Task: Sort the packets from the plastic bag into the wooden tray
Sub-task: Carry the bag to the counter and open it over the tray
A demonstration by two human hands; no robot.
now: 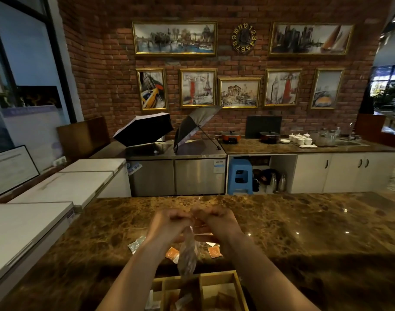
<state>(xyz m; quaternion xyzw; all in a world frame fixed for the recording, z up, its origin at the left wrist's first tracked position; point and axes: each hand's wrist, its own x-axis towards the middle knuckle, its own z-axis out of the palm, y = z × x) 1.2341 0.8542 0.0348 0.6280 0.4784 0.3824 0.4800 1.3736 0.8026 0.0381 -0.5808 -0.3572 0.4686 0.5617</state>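
A clear plastic bag (188, 254) hangs between my two hands above the marble counter. My left hand (167, 225) and my right hand (219, 223) both grip its top, fists close together. Under the bag, at the bottom edge of the view, lies the wooden tray (238, 286) with dividers; a few packets (184, 299) lie in its compartments. On the counter behind the bag lie loose packets: two orange ones (172, 253) (214, 251) and a silvery one (133, 246) to the left.
The brown marble counter (304, 232) stretches wide to the right. White chest freezers (57, 189) stand at the left. Behind are steel units with two open umbrellas (144, 129), a blue stool (240, 176) and a back counter with pots and cups.
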